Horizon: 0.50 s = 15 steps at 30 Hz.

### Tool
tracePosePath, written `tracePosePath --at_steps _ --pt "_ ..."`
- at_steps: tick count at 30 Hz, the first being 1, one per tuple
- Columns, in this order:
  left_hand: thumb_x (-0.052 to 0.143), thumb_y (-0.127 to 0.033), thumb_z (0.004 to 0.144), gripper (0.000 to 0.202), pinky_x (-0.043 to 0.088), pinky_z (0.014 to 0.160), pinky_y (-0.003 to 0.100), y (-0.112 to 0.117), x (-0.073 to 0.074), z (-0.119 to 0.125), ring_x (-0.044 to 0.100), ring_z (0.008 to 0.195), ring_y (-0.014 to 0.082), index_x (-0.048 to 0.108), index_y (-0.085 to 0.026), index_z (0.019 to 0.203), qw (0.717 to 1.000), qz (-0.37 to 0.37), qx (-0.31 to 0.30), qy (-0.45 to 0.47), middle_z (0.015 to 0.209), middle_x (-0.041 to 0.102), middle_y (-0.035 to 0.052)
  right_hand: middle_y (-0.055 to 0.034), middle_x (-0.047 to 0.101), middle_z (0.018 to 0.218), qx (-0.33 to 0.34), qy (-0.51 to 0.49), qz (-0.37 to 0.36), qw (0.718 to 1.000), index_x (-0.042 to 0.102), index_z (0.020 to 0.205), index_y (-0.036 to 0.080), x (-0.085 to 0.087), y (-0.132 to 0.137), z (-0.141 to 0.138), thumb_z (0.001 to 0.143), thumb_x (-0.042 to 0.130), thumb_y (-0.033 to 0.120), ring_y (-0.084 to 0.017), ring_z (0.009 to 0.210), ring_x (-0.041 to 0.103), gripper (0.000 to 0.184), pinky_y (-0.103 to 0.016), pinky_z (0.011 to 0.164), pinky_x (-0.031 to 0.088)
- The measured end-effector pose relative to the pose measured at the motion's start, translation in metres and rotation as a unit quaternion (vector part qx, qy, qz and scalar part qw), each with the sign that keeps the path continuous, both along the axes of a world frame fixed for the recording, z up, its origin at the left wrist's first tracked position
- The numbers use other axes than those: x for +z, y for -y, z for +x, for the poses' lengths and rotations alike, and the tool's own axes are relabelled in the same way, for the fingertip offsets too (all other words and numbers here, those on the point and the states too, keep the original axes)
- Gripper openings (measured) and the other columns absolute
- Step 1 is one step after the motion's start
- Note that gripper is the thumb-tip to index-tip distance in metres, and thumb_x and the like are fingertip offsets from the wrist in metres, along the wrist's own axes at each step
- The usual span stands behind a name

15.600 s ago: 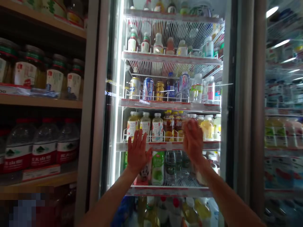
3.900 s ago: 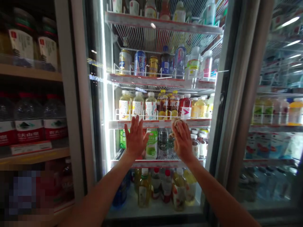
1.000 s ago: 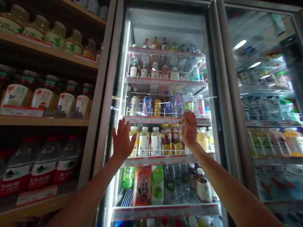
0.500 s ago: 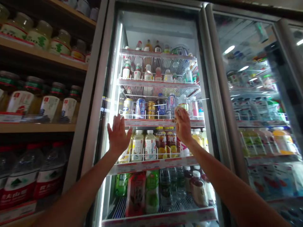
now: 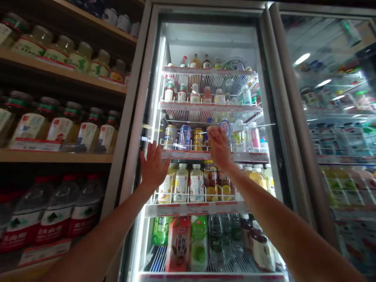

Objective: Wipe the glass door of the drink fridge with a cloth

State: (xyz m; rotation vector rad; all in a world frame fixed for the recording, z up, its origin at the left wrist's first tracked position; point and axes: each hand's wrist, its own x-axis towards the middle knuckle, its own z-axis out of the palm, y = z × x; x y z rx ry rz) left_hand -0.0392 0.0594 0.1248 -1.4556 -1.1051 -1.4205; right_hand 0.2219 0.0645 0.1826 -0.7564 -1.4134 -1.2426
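My left hand [image 5: 153, 168] lies flat and open against the glass door [image 5: 211, 41] of a drinks cooler, fingers spread, near the door's left frame [image 5: 136, 129]. My right hand [image 5: 219, 147] presses on the same glass a little higher, in front of a row of cans and bottles. Its fingers curl over a small pale wad [image 5: 213, 127], whose material I cannot make out. Behind the glass, wire shelves [image 5: 210, 154] hold bottled drinks [image 5: 181, 184] and cans [image 5: 185, 138].
Left of the cooler, wooden shelves [image 5: 58, 156] carry large jars [image 5: 64, 129] and big water bottles with red labels [image 5: 55, 207]. A second glass cooler door [image 5: 320, 137] stands to the right, full of drinks behind reflections.
Both hands have slid up the glass since the earlier frames, from below a shelf edge to around it. My right hand has shifted slightly up and left. The view has tilted upward.
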Motion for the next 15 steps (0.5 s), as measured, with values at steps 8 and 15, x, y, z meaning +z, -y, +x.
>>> tracePosePath --at_steps 8,15 --pt "0.033 -0.043 0.090 0.057 0.019 0.110 0.055 0.002 -0.002 -0.001 0.024 0.138 0.0280 0.031 -0.014 0.139 0.997 0.053 -0.035 -0.033 0.146 0.031 0.0169 -0.0042 0.028 0.149 0.014 -0.081 -0.033 0.996 0.033 0.140 0.022 0.005 0.013 -0.011 0.079 0.039 0.009 -0.028 0.140 0.016 0.063 -0.053 0.112 0.023" --pt "0.028 -0.030 0.093 0.050 0.031 0.110 0.041 0.001 0.018 0.079 0.024 0.138 0.0188 0.023 -0.016 0.142 0.958 0.142 -0.208 -0.138 0.146 0.034 0.0149 0.0000 0.035 0.147 0.273 -0.015 -0.117 0.955 0.015 0.146 0.025 -0.013 0.011 -0.057 0.081 0.035 0.017 -0.020 0.138 0.025 0.069 -0.049 0.113 0.024"
